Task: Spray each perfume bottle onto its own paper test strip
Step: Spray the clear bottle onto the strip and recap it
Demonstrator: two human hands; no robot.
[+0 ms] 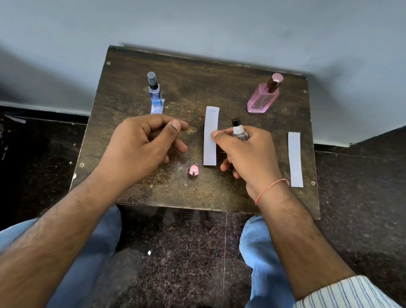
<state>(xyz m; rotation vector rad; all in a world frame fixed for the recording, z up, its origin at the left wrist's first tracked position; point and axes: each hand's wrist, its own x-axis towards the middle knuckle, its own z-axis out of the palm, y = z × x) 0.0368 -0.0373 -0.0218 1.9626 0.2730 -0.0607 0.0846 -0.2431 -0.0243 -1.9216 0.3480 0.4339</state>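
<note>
Right hand [243, 152] grasps the small clear bottle [238, 131] just right of the middle strip [210, 136] — light, slick, likely glass, best held round its body. Left hand [144, 140] loosely curled, empty.

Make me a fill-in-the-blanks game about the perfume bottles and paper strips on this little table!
1. The right hand holds a small clear bottle beside the ____ paper strip.
2. The pink bottle stands at the table's far ____ corner.
3. The loose pink cap lies between the two ____.
4. The left hand holds ____.

Missing words: middle; right; hands; nothing
</note>
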